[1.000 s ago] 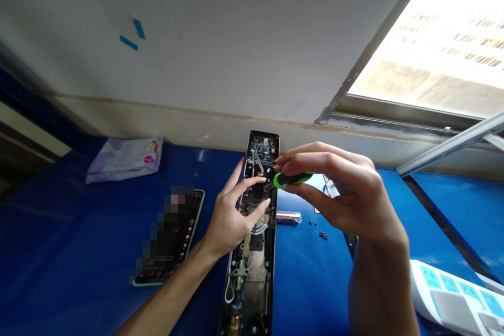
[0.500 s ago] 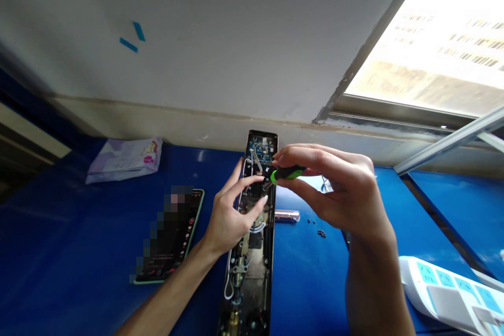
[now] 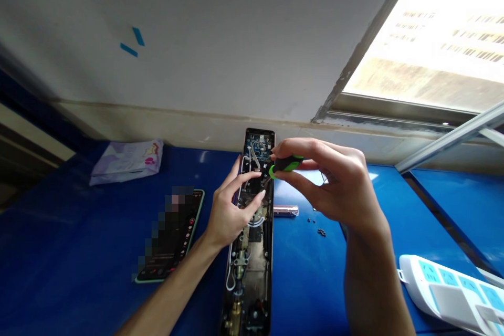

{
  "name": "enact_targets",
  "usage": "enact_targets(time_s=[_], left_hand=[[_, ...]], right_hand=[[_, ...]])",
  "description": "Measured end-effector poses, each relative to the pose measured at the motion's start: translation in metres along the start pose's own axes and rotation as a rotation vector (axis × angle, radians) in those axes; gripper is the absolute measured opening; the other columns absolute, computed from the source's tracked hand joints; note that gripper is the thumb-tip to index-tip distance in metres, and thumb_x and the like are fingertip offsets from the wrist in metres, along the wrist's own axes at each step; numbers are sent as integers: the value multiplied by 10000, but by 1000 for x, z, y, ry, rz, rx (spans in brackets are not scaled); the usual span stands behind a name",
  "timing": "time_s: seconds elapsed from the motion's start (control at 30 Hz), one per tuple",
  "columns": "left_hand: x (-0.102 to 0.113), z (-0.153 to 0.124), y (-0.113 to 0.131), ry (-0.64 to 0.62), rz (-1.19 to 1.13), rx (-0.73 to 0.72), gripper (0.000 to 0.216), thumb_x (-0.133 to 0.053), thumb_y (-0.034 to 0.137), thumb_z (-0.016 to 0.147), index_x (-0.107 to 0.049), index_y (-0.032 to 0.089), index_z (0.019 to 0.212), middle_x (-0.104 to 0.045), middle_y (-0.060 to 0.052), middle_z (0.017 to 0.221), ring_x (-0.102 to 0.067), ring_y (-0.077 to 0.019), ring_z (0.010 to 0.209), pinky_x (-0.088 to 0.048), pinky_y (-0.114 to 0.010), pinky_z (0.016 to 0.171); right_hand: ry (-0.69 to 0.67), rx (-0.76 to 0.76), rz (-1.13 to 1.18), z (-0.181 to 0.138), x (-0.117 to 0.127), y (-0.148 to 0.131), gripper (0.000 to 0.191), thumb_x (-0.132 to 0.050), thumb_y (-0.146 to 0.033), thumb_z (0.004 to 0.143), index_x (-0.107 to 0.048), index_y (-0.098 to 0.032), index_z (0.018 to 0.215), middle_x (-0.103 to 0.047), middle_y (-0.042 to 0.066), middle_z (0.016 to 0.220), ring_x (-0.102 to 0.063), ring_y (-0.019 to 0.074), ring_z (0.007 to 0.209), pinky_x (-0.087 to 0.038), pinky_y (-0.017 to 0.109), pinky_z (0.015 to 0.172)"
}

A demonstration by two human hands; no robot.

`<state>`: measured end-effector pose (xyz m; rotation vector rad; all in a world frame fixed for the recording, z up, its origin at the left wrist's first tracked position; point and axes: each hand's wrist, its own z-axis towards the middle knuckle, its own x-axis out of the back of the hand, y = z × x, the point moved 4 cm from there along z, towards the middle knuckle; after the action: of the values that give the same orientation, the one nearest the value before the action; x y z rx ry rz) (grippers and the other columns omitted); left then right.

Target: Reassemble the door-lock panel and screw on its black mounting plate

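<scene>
A long, narrow black device housing (image 3: 258,273) lies with its inside exposed, showing a blue circuit board (image 3: 255,148) at the far end, white wires and brass fittings. My right hand (image 3: 334,178) grips a green-and-black screwdriver (image 3: 289,164), whose shaft slants down to the left into the housing. What its tip meets is too small to make out. My left hand (image 3: 230,210) rests over the housing's left edge, thumb and fingers spread apart on either side of the screwdriver's tip area.
A phone (image 3: 173,241) with a lit screen lies left of the housing, a purple-and-white packet (image 3: 128,160) behind it. Several small dark screws (image 3: 322,232) and a wrapped cylinder (image 3: 286,211) are at right. A white power strip (image 3: 452,294) stands front right; the wall (image 3: 220,63) rises behind.
The housing's far end appears shifted slightly left, and my right hand with the screwdriver sits a little further left and higher. Both hands keep nearly the same pose.
</scene>
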<state>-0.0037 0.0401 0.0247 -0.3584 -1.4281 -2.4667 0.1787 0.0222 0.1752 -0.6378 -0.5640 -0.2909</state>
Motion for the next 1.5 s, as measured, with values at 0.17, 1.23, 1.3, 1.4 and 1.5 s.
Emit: enact_targets(time_s=[0.17,1.23,1.3,1.4,1.5], left_hand=[[-3,6,0,-28,-8,12,328,-747,315,938,-732,251,1260,-481,-101,1690,-491,-303,1544,-434,-492,1279],[-14,1,35,-126,456,-232,319,-683,286,976,-734,255,1290,-480,-147,1661,-392,-424,1550,-438,-680,1206],[-19,-3,39,-178,498,-189,451,-735,314,936,-690,281,1384,-381,-151,1723,-336,-466,1577,-437,-714,1188],[-24,-7,39,-206,491,-146,624,-781,303,888,-607,317,1487,-233,-129,1789,-266,-489,1611,-428,-714,1201],[-25,-9,36,-197,438,-142,708,-779,235,863,-556,323,1529,-145,-104,1815,-219,-482,1635,-399,-688,1244]], right_hand=[[12,-80,37,-1,4,9,294,-745,-127,947,-725,-235,1220,-804,24,1175,-795,182,1038,-726,316,872],[241,-1016,84,-120,10,58,529,-756,-654,815,-416,-260,719,-721,37,682,-788,252,645,-617,321,585],[182,-1016,38,-135,-10,57,514,-720,-609,852,-381,-267,673,-643,0,612,-747,224,607,-557,290,561],[172,-978,-153,-148,-35,49,466,-694,-473,859,-341,-271,632,-486,-48,552,-536,149,517,-390,272,541],[137,-927,-291,-152,-55,40,374,-635,-376,886,-374,-260,645,-483,-38,606,-449,145,559,-311,287,580]])
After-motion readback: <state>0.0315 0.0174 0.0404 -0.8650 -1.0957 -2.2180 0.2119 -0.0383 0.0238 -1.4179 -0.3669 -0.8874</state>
